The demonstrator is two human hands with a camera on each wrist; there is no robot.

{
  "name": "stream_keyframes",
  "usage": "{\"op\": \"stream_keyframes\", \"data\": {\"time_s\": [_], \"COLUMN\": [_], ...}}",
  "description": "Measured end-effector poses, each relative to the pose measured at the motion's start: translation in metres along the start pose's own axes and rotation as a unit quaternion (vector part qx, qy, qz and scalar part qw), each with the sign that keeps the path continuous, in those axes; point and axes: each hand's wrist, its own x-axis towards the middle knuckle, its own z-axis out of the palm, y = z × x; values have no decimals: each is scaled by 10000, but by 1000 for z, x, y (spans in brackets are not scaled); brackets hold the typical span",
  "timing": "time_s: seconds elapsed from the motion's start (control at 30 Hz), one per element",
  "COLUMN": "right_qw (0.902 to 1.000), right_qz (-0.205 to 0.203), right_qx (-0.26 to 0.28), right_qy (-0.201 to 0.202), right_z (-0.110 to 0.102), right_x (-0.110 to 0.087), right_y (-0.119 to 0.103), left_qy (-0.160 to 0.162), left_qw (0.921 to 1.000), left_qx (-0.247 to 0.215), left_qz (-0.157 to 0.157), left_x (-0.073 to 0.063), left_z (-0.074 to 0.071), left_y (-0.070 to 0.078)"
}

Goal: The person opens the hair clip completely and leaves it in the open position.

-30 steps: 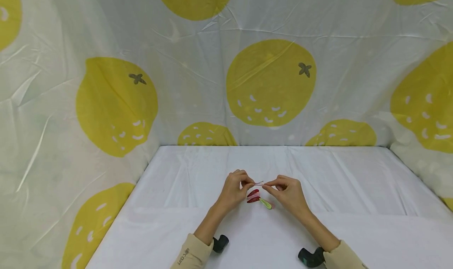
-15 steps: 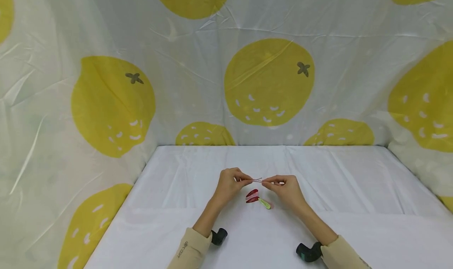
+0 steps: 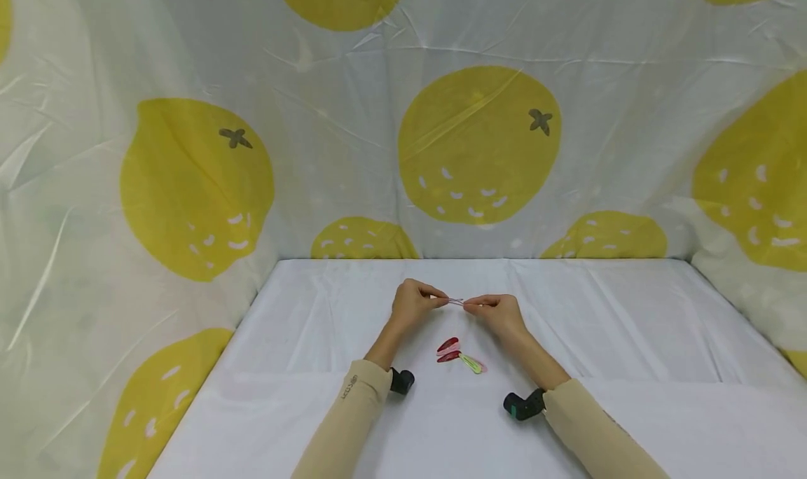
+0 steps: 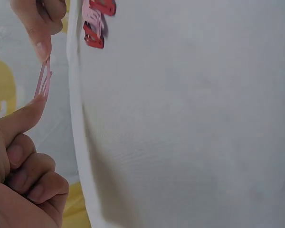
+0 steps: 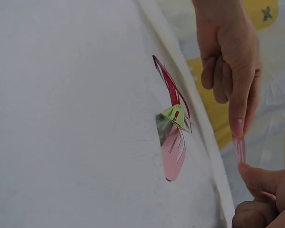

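A slim pink snap hair clip [image 3: 455, 302] is stretched between my two hands, its narrow parts spread slightly apart. My left hand [image 3: 412, 304] pinches one end of this clip with thumb and fingertips. At its other end, the thumb and fingertips of my right hand [image 3: 502, 315] do the same. Both wrist views show the pinched clip [image 4: 44, 80] up close, above the tabletop. Nearer to me on the cloth lie a red hair clip [image 3: 447, 344], a second red hair clip [image 3: 448, 356], a green hair clip [image 3: 470, 363] and some pink ones partly hidden beneath them.
A white cloth [image 3: 328, 325] covers the table. Behind and beside it hangs a pale curtain [image 3: 353, 150] printed with yellow lemons. A black wrist camera [image 3: 402, 382] sits below my left sleeve, and another black camera [image 3: 523, 406] below my right sleeve.
Both hands have moved forward, away from me, carrying the pinched pink hair clip. The clips on the cloth stay where they were.
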Motion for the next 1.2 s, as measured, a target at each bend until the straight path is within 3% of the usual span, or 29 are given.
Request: {"op": "stream_keyframes", "data": {"time_s": [0.17, 0.33, 0.53, 0.67, 0.9, 1.2], "right_qw": [9997, 9993, 9986, 9981, 9980, 9976], "right_qz": [13, -176, -142, -161, -168, -279], "right_qx": [113, -103, -309, -437, -495, -471], "right_qy": [219, 319, 402, 404, 341, 415], "right_z": [7, 13, 15, 13, 11, 11], "right_x": [17, 26, 27, 25, 21, 20], "right_y": [3, 6, 6, 6, 4, 6], "left_qy": [-88, -17, -11, -89, -283, -181], "left_qw": [9994, 9980, 9942, 9924, 9923, 9930], "left_qx": [-111, 157, 735, 814, 748, 747], "left_qz": [-322, -619, -780, -921, -949, -900], "left_x": [11, 18, 22, 23, 20, 18], "left_z": [1, 5, 12, 12, 8, 8], "left_y": [-7, -12, -18, -17, -12, -12]}}
